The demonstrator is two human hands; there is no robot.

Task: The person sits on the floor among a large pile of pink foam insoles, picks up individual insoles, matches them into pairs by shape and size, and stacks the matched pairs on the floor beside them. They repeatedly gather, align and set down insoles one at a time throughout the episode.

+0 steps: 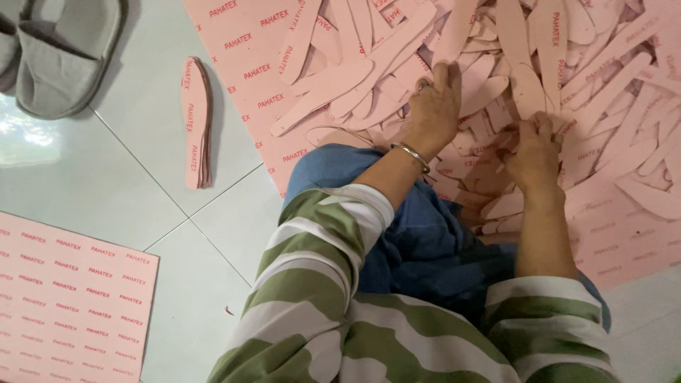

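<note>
My left hand (434, 106) rests on a heap of pink sole-shaped cardboard cutouts (369, 78), fingers pressing one piece near the heap's middle; a metal bangle circles its wrist. Just to its right, my right hand (532, 145) has its fingers curled around the lower end of a pink insole cutout (528, 92) that stands out of the pile. The heap lies on a large pink printed sheet (248, 64) spread over the floor. My sleeves are green-and-white striped, and blue trousers show below.
A neat stack of pink insole cutouts (195, 124) lies alone on the white tiled floor (128, 184) at left. Grey slippers (60, 50) sit at the top left corner. Another pink printed sheet (71, 305) lies at bottom left.
</note>
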